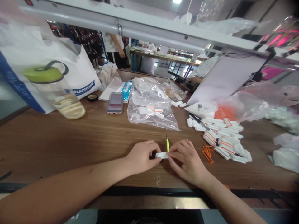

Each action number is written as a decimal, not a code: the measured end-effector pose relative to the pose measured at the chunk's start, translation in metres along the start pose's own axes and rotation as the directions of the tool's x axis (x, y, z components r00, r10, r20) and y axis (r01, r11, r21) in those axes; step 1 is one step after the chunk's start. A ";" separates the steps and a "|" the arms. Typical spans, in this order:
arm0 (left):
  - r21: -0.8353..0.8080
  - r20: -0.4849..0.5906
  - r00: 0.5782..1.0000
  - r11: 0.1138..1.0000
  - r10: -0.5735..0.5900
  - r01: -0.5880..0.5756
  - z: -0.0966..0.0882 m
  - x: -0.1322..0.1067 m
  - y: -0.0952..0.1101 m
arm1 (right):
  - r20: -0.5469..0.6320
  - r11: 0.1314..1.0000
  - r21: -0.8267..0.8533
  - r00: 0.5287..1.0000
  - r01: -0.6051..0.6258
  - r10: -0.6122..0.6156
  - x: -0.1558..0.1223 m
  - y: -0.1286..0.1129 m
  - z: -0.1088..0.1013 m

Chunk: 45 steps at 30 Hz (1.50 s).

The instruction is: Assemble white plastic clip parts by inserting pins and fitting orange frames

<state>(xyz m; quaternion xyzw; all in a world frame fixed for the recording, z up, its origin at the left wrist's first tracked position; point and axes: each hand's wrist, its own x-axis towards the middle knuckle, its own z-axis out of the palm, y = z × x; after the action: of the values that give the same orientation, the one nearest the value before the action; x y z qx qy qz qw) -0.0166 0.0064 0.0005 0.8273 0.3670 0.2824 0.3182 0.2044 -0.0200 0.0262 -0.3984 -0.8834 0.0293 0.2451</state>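
1 head camera looks forward and down, seemingly close to the hands (142, 157).

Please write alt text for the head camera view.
The left hand and right hand hold a small white strip beside a thin yellow-green tool on a wooden table, near a heap of white, orange-edged pieces.

Left hand (141, 157) and right hand (187, 161) pinch a white strip (161, 155) near the desk's (70, 146) front edge; yellow-green pin (167, 145) between them; orange-edged white tags (221, 140) piled at right.
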 end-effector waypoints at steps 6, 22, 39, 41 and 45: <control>-0.007 0.007 1.000 1.000 -0.026 0.026 0.000 0.000 0.001 | -0.011 0.999 -0.045 1.000 0.014 -0.015 0.002 -0.008 0.004; 0.050 0.042 0.999 0.998 -0.032 0.030 0.000 0.000 -0.003 | -0.079 0.793 0.042 0.790 -0.607 0.608 -0.022 0.106 -0.013; 0.061 0.049 0.998 0.997 -0.049 0.046 -0.001 -0.001 -0.002 | -0.015 0.715 -0.084 0.719 -0.694 0.695 -0.018 0.113 -0.016; 0.062 0.049 0.998 0.997 -0.045 0.042 0.000 -0.001 -0.003 | 0.008 0.753 -0.033 0.753 -0.657 0.658 -0.020 0.117 -0.017; 0.059 0.042 0.999 0.998 -0.032 0.029 0.001 -0.002 -0.005 | 0.051 0.813 0.014 0.812 -0.582 0.581 -0.019 0.120 -0.013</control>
<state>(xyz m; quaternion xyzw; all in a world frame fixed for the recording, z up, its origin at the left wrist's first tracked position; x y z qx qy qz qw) -0.0186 0.0073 -0.0038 0.8364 0.3808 0.2487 0.3060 0.3039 0.0460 0.0005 -0.6450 -0.7239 0.1244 0.2107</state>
